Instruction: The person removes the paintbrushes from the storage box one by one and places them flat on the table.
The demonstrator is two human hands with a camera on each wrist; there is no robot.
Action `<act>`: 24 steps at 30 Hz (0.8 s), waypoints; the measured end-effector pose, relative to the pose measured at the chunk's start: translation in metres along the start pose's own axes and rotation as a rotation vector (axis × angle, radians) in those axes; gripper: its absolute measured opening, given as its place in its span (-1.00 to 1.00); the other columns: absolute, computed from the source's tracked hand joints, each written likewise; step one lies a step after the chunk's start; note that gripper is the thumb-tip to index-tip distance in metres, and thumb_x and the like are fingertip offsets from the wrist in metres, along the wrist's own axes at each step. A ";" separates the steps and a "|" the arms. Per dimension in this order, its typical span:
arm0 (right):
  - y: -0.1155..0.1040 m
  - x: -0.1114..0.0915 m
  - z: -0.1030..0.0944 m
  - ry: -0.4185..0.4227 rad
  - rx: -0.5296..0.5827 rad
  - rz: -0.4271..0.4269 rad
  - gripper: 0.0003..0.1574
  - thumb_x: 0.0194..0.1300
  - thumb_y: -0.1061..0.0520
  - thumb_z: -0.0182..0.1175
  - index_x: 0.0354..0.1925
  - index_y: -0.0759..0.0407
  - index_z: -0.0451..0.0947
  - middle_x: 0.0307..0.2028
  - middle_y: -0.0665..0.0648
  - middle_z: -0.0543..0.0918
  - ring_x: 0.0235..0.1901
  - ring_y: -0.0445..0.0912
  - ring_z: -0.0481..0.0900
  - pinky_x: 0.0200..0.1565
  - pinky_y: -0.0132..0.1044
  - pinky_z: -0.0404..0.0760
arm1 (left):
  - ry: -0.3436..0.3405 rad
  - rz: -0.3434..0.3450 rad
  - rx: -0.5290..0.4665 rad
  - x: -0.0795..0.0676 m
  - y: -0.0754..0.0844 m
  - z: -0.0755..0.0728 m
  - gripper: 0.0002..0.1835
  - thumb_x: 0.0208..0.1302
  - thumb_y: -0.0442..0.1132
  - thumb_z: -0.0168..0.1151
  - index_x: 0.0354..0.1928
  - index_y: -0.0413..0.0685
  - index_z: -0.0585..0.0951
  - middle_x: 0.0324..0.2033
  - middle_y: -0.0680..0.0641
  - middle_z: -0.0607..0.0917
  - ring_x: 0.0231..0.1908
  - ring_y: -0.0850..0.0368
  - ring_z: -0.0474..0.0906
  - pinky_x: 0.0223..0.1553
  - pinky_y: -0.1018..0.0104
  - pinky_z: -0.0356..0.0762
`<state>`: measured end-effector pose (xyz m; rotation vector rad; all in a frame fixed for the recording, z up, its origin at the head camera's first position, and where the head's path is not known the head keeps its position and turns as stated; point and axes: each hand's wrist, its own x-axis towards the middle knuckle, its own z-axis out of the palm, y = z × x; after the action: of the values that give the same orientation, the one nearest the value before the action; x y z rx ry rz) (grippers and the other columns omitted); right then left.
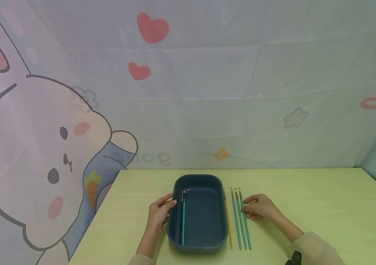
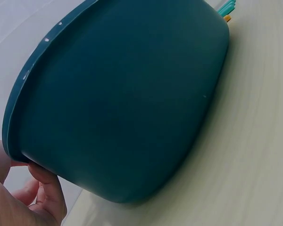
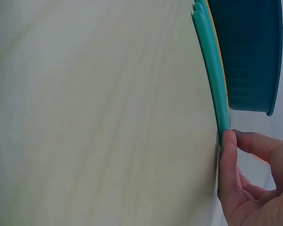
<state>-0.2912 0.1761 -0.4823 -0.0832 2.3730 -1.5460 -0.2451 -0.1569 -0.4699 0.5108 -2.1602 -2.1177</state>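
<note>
A dark blue rectangular tub (image 1: 198, 250) stands on the table. My left hand (image 1: 157, 213) grips its left rim, thumb over the edge and fingers against the outer wall. Inside, along the left wall, lie a teal-handled paintbrush (image 1: 183, 224) and a darker one (image 1: 180, 224). To the right of the tub, three teal paintbrushes lie side by side. My right hand (image 1: 260, 207) pinches the rightmost paintbrush (image 1: 247, 230) near its upper part between thumb and finger. In the right wrist view that teal handle (image 3: 210, 56) lies along the table.
A yellow paintbrush (image 1: 229, 228) lies close along the tub's right side, between it and the teal ones. Behind the pale yellow-green table (image 1: 323, 206) hangs a printed cloth (image 1: 208, 73) with a rabbit and hearts.
</note>
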 end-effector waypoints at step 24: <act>-0.026 -0.004 -0.001 0.016 -0.059 -0.070 -0.48 0.16 0.20 0.31 0.04 0.45 0.49 -0.36 0.15 0.72 -0.47 -0.11 0.67 -0.35 -0.22 0.67 | -0.004 0.001 0.013 -0.001 0.001 0.000 -0.54 0.22 -0.27 0.27 0.17 -0.22 0.55 -0.35 -0.02 0.65 -0.41 0.18 0.61 -0.37 0.31 0.60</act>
<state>-0.2909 0.1667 -0.4573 -0.1695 2.4529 -1.5135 -0.2439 -0.1568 -0.4681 0.5074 -2.1774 -2.1071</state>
